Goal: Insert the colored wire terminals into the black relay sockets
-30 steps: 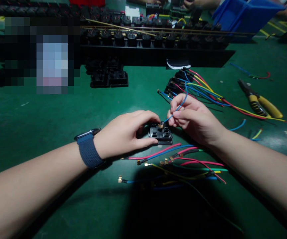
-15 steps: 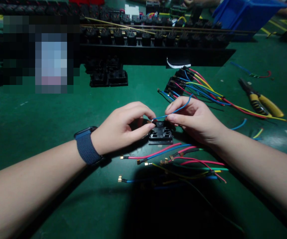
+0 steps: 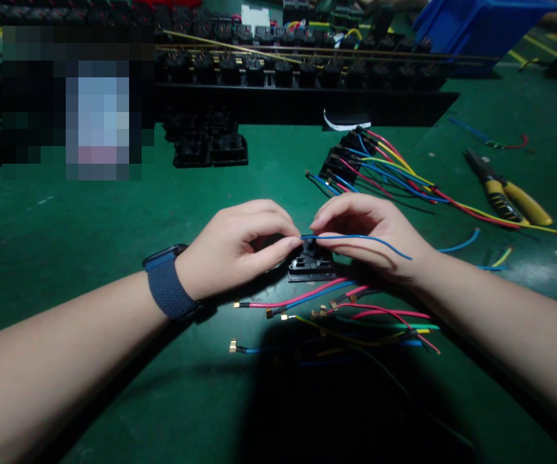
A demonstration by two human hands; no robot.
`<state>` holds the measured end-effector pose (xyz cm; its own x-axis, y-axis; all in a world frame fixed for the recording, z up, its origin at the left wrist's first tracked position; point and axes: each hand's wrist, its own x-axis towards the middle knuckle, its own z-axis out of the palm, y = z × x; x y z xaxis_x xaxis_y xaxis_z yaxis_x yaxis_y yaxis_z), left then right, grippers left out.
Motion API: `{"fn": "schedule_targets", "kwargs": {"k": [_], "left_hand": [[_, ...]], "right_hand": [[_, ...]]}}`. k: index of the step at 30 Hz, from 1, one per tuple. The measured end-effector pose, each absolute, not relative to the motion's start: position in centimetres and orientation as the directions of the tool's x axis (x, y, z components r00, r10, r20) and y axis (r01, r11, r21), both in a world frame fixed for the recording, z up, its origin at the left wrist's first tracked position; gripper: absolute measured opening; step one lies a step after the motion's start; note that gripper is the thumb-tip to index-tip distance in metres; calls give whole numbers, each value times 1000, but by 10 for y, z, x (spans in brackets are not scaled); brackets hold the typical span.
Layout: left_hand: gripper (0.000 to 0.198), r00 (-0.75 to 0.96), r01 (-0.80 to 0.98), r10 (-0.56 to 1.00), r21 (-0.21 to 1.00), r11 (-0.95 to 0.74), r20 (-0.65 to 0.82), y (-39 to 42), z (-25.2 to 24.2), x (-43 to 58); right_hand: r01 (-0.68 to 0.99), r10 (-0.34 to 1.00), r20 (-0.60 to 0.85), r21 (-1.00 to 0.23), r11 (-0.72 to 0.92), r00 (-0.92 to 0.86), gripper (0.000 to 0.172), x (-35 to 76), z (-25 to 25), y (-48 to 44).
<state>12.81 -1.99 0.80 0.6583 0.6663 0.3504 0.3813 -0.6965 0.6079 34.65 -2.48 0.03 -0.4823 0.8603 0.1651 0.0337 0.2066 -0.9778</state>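
Between my hands stretches a short blue wire point(image 3: 370, 238), its free end trailing right across my right hand. The fingertips of my left hand point(image 3: 254, 237) pinch its left end, which they hide. My right hand point(image 3: 363, 222) has its thumb against the wire near that end, with the index finger arched over it. Right below, a small black plastic housing point(image 3: 311, 265) stands on the green surface, partly covered by my fingers. Several loose wires with brass terminals lie in front of it, among them a red wire point(image 3: 288, 303) and a blue wire point(image 3: 278, 350).
Yellow-handled pliers point(image 3: 505, 193) lie at the right. Wired black housings point(image 3: 341, 158) with coloured leads sit beyond my right hand, and more black housings point(image 3: 211, 148) stand further left. A long black rack point(image 3: 307, 106) spans the back, near a blue bin point(image 3: 472, 32).
The blue wire's free end has swung from pointing up and away to lying rightward over my right hand. My right fingers have shifted slightly left, closer to my left fingertips.
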Motion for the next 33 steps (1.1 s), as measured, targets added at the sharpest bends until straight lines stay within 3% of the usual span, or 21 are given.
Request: {"fn": "schedule_targets", "kwargs": {"k": [8, 16, 27, 33], "left_hand": [[12, 678, 368, 638, 584, -724, 365, -18, 6, 128], [15, 683, 387, 649, 588, -710, 335, -18, 4, 129], [14, 687, 379, 656, 617, -690, 311, -18, 5, 128], [13, 701, 393, 659, 623, -676, 272, -17, 4, 127]], "right_hand": [[31, 820, 210, -963, 267, -533, 11, 350, -3, -23], [37, 864, 95, -991, 129, -495, 10, 345, -1, -24], [70, 834, 132, -977, 199, -537, 15, 349, -2, -23], [78, 870, 112, -982, 170, -480, 9, 344, -1, -23]]}}
